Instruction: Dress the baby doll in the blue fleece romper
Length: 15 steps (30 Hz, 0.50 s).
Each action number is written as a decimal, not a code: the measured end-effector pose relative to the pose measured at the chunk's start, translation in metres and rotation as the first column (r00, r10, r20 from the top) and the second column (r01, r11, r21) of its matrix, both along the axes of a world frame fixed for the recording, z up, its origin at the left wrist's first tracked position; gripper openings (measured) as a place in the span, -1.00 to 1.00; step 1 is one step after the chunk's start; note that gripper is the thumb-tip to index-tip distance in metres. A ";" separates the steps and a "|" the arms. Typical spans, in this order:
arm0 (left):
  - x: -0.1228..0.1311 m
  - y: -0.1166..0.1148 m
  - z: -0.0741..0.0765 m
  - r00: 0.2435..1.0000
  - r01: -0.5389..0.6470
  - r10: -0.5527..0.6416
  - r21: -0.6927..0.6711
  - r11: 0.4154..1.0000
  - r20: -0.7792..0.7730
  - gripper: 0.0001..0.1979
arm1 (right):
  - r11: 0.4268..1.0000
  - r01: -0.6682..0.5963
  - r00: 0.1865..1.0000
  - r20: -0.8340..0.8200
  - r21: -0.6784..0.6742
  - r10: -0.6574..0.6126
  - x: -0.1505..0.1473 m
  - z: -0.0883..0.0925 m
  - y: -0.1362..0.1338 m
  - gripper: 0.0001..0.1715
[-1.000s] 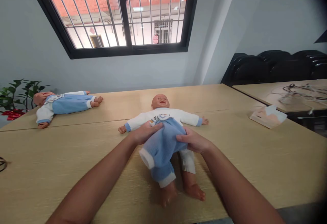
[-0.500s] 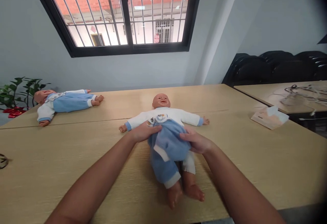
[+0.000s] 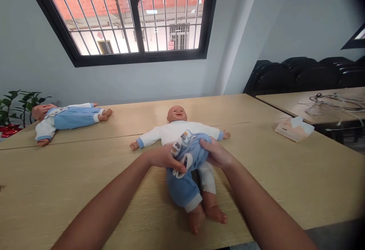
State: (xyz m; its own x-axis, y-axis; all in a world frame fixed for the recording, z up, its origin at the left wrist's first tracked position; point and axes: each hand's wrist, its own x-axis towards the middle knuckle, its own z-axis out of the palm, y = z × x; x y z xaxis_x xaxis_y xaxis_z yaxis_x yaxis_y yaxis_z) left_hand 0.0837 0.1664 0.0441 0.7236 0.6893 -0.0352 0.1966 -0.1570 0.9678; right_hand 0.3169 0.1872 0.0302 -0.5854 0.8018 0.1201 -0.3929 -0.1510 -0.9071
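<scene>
A baby doll (image 3: 176,114) lies face up on the wooden table, arms spread, in a white top with blue cuffs. Its blue trousers (image 3: 182,189) cover one leg; the other leg shows a white inner side. Over its belly, my left hand (image 3: 167,158) pinches the bunched blue cloth (image 3: 196,153) near its white cuff and printed patch. My right hand (image 3: 217,153) grips the same cloth on the right, thumb on top. Both bare feet of the doll point towards me.
A second doll (image 3: 75,117) in similar clothes lies at the back left, beside a green plant (image 3: 25,105). On the right sit an open paper packet (image 3: 295,128) and, on another table, tangled cables (image 3: 333,103). Black chairs (image 3: 310,75) stand behind.
The blue cloth has been bunched and turned, so its white cuff now opens near my left thumb. My left hand has moved slightly lower. The camera view has shifted a little to the right.
</scene>
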 end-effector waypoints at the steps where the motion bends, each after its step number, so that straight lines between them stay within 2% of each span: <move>1: 0.000 0.000 0.001 0.999 -0.032 0.032 -0.003 0.999 -0.015 -0.45 | 1.000 -0.020 1.000 -0.009 -0.012 0.020 0.000 0.001 -0.001 -0.52; 4: 0.001 0.001 -0.005 0.982 -0.150 0.159 -0.087 0.985 0.104 -0.52 | 0.991 -0.117 0.993 -0.016 -0.067 0.116 0.000 0.001 -0.005 -0.51; 7: 0.003 0.004 -0.015 0.893 -0.259 0.309 -0.186 0.948 0.328 -0.58 | 0.969 -0.219 0.974 0.034 -0.110 0.224 0.001 0.001 -0.007 -0.49; 9: 0.005 0.004 -0.016 0.868 -0.281 0.328 -0.177 0.943 0.373 -0.64 | 0.961 -0.255 0.960 0.085 -0.110 0.265 0.001 0.002 -0.006 -0.49; 12: 0.007 -0.003 -0.005 0.947 -0.228 0.234 -0.055 0.972 0.219 -0.70 | 0.967 -0.244 0.946 0.202 -0.070 0.253 0.009 0.008 0.001 -0.44; 13: 0.008 -0.007 0.001 0.967 -0.210 0.208 -0.007 0.978 0.146 -0.75 | 0.978 -0.208 0.942 0.262 -0.026 0.208 0.015 0.012 0.005 -0.41; 15: 0.010 -0.014 0.014 0.983 -0.182 0.180 0.087 0.979 0.028 -0.80 | 0.989 -0.067 0.896 0.443 0.134 0.001 0.033 0.018 0.013 -0.39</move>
